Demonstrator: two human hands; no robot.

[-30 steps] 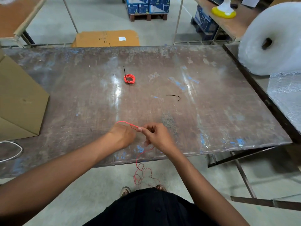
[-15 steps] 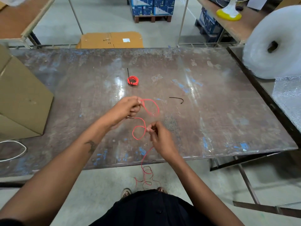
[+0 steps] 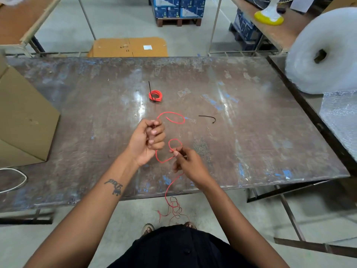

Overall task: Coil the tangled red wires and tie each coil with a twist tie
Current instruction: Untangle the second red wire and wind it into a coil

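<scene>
Two hands' grip, left point(image 3: 147, 141) and right point(image 3: 190, 164), both pinching thin looping red wire point(image 3: 161, 160) over scuffed metal table point(image 3: 251, 132).

A tattoo point(image 3: 114, 187) is showing on the left forearm point(image 3: 108, 192). It is lying upside down to the camera, and it is reading "Dad" in curly letters, with a small dark shape just beside it.

The flat cardboard box point(image 3: 129, 47) on the floor behind the table is wearing a small white label point(image 3: 147, 47) and some tiny black marks point(image 3: 124, 47), but these are too small to read.

The blue boxes point(image 3: 178, 6) on the pallet are showing white print that is too blurry to read.
</scene>
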